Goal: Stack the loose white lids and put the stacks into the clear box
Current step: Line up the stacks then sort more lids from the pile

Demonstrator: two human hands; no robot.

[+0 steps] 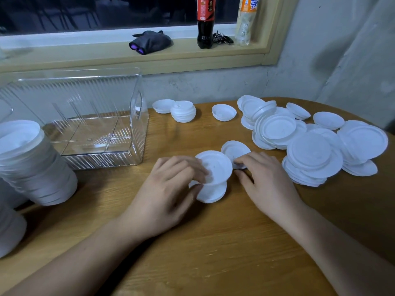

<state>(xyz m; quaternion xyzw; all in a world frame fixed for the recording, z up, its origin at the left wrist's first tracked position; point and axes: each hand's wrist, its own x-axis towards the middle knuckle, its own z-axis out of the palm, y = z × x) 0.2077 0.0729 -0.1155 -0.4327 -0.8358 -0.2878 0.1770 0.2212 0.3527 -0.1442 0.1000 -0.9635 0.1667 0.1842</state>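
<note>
My left hand (171, 189) grips a white lid (218, 167), tilted up over another lid (211, 193) lying flat on the wooden table (213, 242). My right hand (263, 180) rests beside them, its fingertips on a third lid (234, 151). A heap of loose white lids (310, 146) covers the table's right side. The clear ribbed box (89, 122) stands at the back left with nothing in it. A tall leaning stack of lids (34, 163) is at the far left. A short stack (183, 111) and single lids (224, 112) lie near the wall.
Behind the table runs a window sill with a dark bundled glove (150, 41), a cola bottle (205, 22), an orange-labelled bottle (245, 20) and dark cords (222, 38). A concrete wall closes the right side. Part of another white stack (10, 231) shows at the lower left.
</note>
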